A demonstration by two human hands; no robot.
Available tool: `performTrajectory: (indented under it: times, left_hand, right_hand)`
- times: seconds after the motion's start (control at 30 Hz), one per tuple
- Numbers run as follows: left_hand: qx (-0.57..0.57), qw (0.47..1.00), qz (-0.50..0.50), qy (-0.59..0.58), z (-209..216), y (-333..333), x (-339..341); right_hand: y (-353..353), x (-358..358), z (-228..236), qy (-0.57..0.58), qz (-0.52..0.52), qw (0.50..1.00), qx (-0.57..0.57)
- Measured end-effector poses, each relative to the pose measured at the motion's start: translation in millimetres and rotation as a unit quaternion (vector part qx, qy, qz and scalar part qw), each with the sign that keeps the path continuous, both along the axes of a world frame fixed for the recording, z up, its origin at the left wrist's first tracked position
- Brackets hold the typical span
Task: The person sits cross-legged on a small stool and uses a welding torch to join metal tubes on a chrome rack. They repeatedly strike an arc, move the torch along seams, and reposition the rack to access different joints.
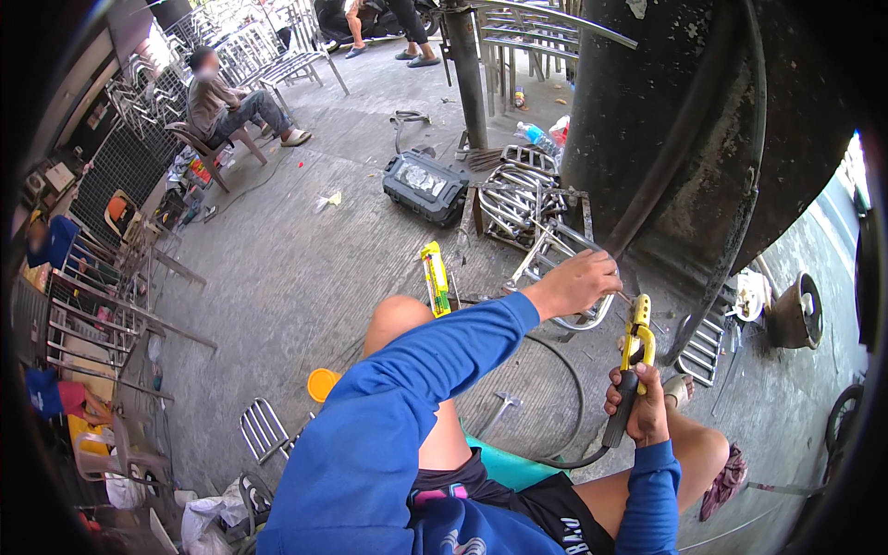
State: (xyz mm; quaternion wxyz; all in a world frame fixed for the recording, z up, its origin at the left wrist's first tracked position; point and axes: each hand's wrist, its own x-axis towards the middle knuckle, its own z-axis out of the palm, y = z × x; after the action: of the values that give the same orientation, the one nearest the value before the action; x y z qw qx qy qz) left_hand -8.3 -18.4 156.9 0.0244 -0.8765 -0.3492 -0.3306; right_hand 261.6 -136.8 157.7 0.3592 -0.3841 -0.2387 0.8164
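Observation:
My right hand (650, 407) is wrapped round the black handle of a yellow welding electrode holder (638, 328), whose jaws point up and away from me. A black cable runs from the handle's lower end. My left hand (578, 283) reaches across to the right, its fingers pinched together just short of the holder's jaws; what they grip is too small to make out. Below and beyond that hand lies a shiny bent-tube metal frame (592, 319), partly hidden by it. A yellow-and-green packet (435, 280) stands near my left knee.
A pile of bent metal tubes (518, 199) lies beyond my hands, beside a dark toolbox (425, 187). A hammer (500, 412), a yellow lid (323, 385) and a small barred frame (265, 431) are on the floor. A large dark metal cylinder (684, 120) rises at right. Someone sits (227, 102) far left.

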Motion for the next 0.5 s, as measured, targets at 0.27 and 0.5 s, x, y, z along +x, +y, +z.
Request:
performTrajectory:
  times: [0.27, 0.5]
  left_hand:
    - [-0.097, 0.994, 0.033, 0.029, -6.1, -1.0, -3.6]
    - [-0.104, 0.993, 0.034, 0.053, -0.9, -2.5, -4.4]
  right_hand:
    - [-2.0, -2.8, -1.5, -0.070, -0.009, 0.997, 0.015]
    - [-2.3, 1.1, 2.0, -0.031, -0.009, 0.999, 0.000]
